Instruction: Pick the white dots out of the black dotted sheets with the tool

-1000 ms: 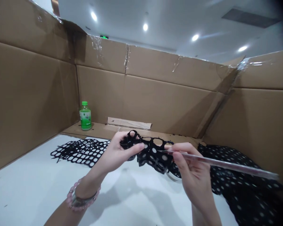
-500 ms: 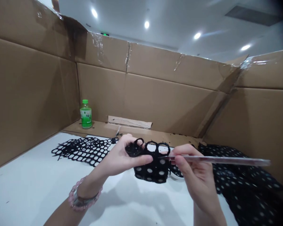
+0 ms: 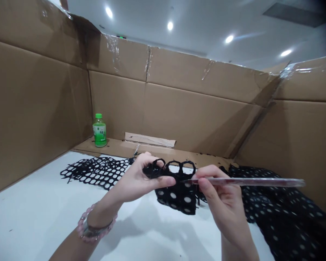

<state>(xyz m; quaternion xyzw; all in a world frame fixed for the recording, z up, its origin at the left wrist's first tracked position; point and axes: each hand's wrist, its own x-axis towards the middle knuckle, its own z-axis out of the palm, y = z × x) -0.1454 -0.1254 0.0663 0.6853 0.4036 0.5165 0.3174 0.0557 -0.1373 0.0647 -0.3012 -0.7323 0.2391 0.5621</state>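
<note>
My left hand (image 3: 141,177), a beaded bracelet on its wrist, pinches a piece of black fabric with round holes (image 3: 176,197) between thumb and fingers. Larger open rings stand along the fabric's top edge, and its lower part hangs down. In my right hand (image 3: 224,203) is a slim pen-like tool with a clear handle (image 3: 260,182), held nearly level. Its thin dark tip points left and meets the fabric just right of my left thumb; whether it passes through a hole I cannot tell. Behind the right fingers, something under the fabric is mostly hidden.
A black net of rings (image 3: 103,172) lies flat on the white table (image 3: 57,217) at left. More black holed fabric (image 3: 282,210) is heaped at right. A green bottle (image 3: 100,132) stands in the back left corner. Cardboard walls (image 3: 179,112) enclose the table; a cardboard strip (image 3: 150,140) lies behind.
The tool and my right hand have shifted slightly left. The hanging part of the fabric has swung a little to the right. My left hand keeps its grip almost unmoved.
</note>
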